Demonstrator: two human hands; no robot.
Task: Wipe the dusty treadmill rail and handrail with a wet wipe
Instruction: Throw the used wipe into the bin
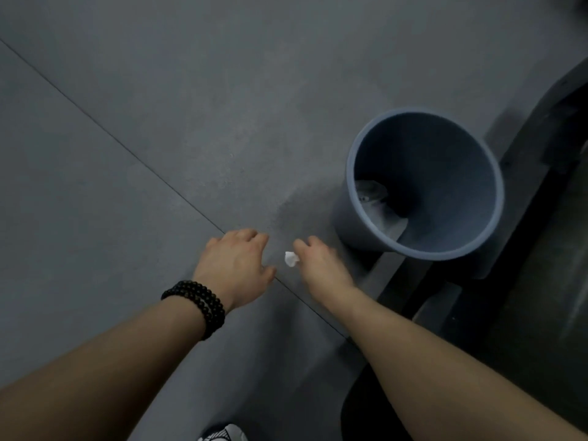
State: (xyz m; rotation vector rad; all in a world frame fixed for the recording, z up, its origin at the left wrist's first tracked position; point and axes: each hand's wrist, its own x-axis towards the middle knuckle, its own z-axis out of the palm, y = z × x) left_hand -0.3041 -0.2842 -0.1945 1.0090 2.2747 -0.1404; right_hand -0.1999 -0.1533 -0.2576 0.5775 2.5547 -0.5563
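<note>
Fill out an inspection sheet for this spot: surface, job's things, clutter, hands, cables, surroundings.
Surface: grey floor with a thin seam running diagonally.
Job's things: small crumpled white wipe, pinched in the fingers of the right hand, short of the bin; treadmill, dark, along the right edge.
Clutter: blue-grey waste bin beside the treadmill, crumpled pale waste at its bottom.
Hands: left hand holds nothing, fingers loosely spread; black bead bracelet on its wrist.
Cables: nothing seen.
Surroundings: shoe tip at the bottom edge; dim light.
</note>
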